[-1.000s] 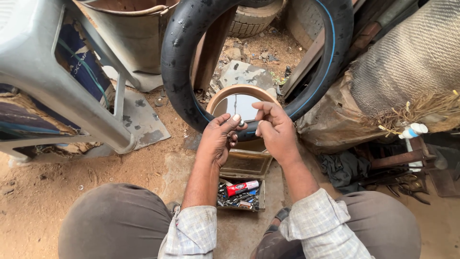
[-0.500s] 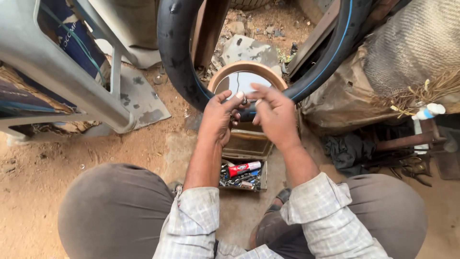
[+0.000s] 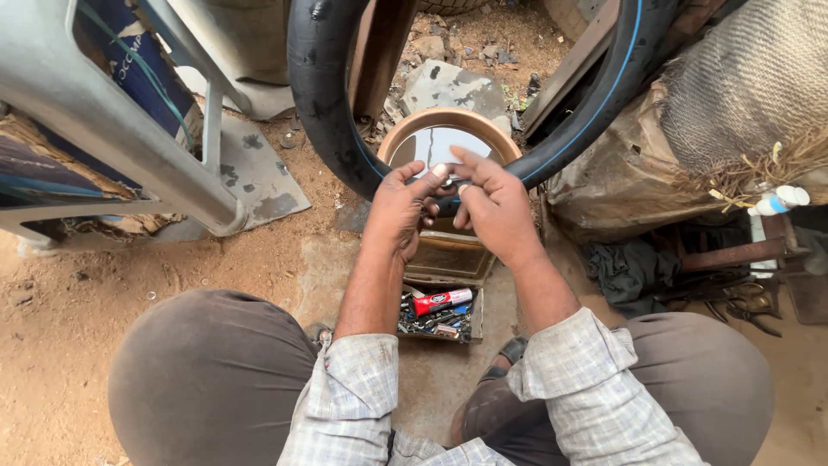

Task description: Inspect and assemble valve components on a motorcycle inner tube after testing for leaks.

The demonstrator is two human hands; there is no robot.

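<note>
Inner tube: we see the black tube looped upright before us, its lowest part at our hands.
Left hand: fingers curled, pinching the tube.
Right hand: fingers bent, pressing the same spot.
Basin: a round water basin lies just behind.
Small box: tools and a red glue tube near our wrists.

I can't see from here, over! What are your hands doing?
Left hand and right hand both on the black tube, pinching one spot. Water bowl right behind. Tool tray below the wrists, nothing blocking.
</note>
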